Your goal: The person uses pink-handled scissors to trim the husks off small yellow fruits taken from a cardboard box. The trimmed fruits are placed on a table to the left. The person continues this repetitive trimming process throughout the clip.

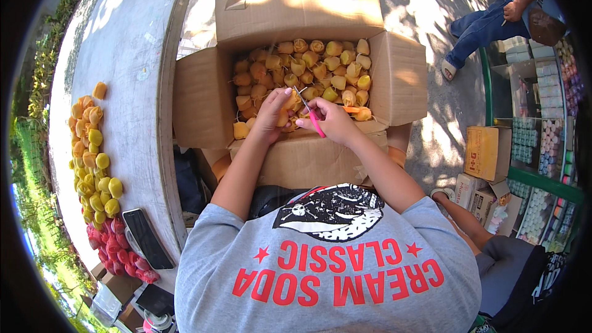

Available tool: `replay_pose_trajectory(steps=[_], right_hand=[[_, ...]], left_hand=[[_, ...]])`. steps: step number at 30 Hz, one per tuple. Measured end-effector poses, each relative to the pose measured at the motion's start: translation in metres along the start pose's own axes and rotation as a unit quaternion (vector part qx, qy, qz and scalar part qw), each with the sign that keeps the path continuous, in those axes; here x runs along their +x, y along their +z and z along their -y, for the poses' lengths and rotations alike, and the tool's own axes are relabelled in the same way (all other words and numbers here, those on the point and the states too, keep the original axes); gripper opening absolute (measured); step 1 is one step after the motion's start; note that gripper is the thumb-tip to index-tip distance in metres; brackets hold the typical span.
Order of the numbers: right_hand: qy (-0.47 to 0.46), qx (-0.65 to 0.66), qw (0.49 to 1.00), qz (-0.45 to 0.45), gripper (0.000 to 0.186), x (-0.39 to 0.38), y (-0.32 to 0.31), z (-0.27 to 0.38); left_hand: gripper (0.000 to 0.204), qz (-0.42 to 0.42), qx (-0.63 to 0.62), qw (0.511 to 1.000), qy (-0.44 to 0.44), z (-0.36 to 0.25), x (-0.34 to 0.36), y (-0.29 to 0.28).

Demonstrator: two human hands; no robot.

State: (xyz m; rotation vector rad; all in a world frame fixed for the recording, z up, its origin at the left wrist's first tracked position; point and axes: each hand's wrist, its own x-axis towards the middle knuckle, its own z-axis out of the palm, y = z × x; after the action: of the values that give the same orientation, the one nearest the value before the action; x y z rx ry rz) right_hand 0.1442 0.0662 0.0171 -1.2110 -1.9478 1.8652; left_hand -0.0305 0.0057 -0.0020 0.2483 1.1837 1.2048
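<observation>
Head view: I see the wearer's two bare hands meeting over the near part of an open cardboard box [299,9], its flaps folded outward. The right hand [332,121] is closed around a pair of scissors [318,124] with pink handles, the blades pointing up and away from the wearer; from here I cannot tell how far the blades are parted. The left hand [274,113] has its fingers bent, pinching a yellow-orange bud-shaped piece [295,102] right beside the blades; the fingers hide part of it. Many similar yellow and orange buds [308,61] fill the box beneath and beyond both hands. Just to the right of the right hand I make out a bright orange strip [351,110], too small for me to name.

On my left runs a pale, worn table [132,43]. Along its outer edge lies a band of more pieces: orange ones [83,120], then yellow ones [98,191], then red ones [120,250] nearest the wearer. A dark-screened smartphone [148,238] lies next to the red group.

To the right, a person in blue jeans [481,31] is near a green-framed shelf [489,92] of packed goods, with a small yellow-brown carton [482,153] in front.
</observation>
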Motion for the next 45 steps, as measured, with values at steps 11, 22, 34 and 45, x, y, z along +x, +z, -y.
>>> replay_pose_trajectory(steps=[11,22,34,45], right_hand=[[0.079,0.314,0.936,0.136,0.025,-0.004,-0.009,0.001],[0.095,0.303,0.941,0.117,0.029,-0.001,-0.002,-0.002],[0.067,0.369,0.921,0.104,0.027,0.004,0.004,-0.011],[0.047,0.483,0.87,-0.088,0.027,0.007,0.003,-0.019]], left_hand=[[0.057,0.22,-0.083,0.972,-0.031,-0.004,-0.009,-0.013],[0.044,0.189,-0.078,0.974,-0.096,-0.008,-0.007,-0.01],[0.043,0.214,-0.103,0.964,-0.119,0.004,0.001,-0.015],[0.076,-0.007,0.321,0.933,0.162,0.02,0.011,-0.006]])
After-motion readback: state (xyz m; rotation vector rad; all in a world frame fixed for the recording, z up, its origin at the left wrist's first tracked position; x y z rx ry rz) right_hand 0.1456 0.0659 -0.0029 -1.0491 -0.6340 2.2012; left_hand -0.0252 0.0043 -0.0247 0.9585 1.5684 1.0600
